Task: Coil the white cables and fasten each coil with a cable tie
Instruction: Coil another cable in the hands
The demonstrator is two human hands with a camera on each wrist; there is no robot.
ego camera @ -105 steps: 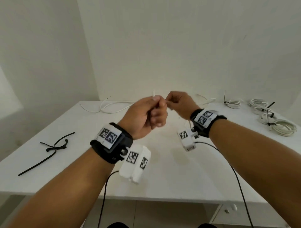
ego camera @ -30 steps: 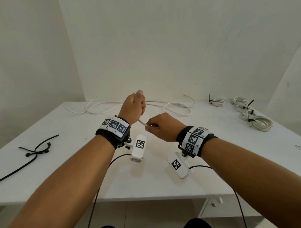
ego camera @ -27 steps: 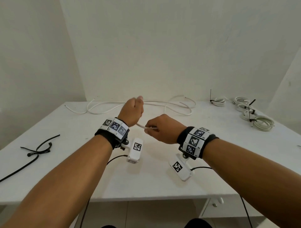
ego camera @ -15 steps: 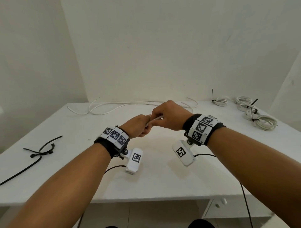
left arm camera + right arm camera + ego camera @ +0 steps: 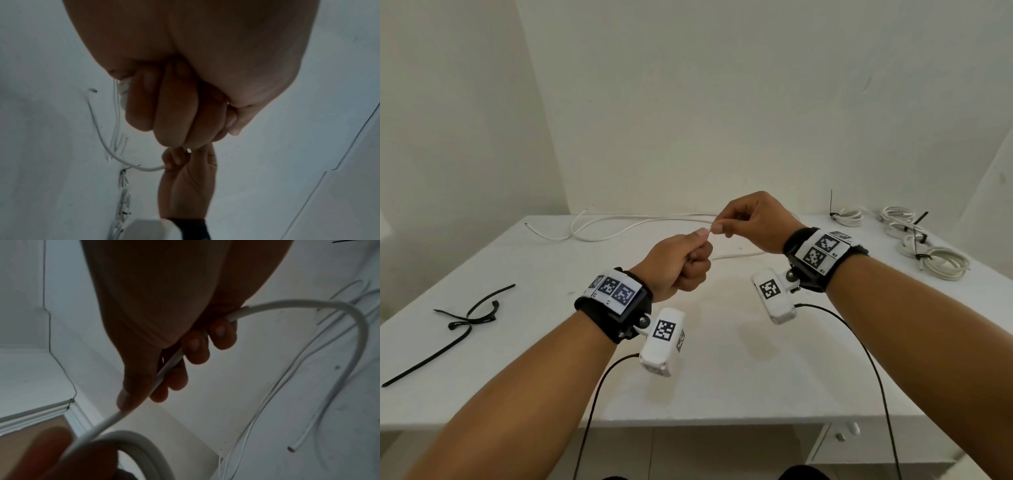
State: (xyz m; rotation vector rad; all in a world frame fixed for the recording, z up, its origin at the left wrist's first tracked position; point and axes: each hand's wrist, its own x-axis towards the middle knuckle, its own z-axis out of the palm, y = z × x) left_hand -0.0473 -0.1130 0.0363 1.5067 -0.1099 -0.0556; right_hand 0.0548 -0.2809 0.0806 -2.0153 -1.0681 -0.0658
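Both hands are raised above the middle of the tabletop [image 5: 551, 359], meeting fingertip to fingertip over one white cable [image 5: 619, 230]. The left hand [image 5: 677, 265] is curled into a fist around the turns wound so far; the right wrist view shows a loop of cable [image 5: 131, 446] bulging out of that fist, so it seems to serve as the anchor that keeps the coil from springing open. The right hand [image 5: 753, 222] pinches the cable between thumb and forefinger just beside the left thumb, with the other fingers [image 5: 197, 350] loosely curled along it, a hold that looks suited to feeding the next length into the coil.

The short taut stretch between the two hands runs roughly left to right, rising slightly toward the right hand. Beyond the right hand the cable bends in a wide arc and drops to the far side of the tabletop, where its slack lies in long loose curves running mostly left to right along the wall, one cut end [image 5: 526, 224] pointing to the far left. Most of the length appears still unwound.

Four finished coils [image 5: 941, 262], each cinched with a black tie, sit at the far right. Spare black cable ties [image 5: 465, 317] lie in a small tangle at the near left, well apart from the hands, within reach for fastening.
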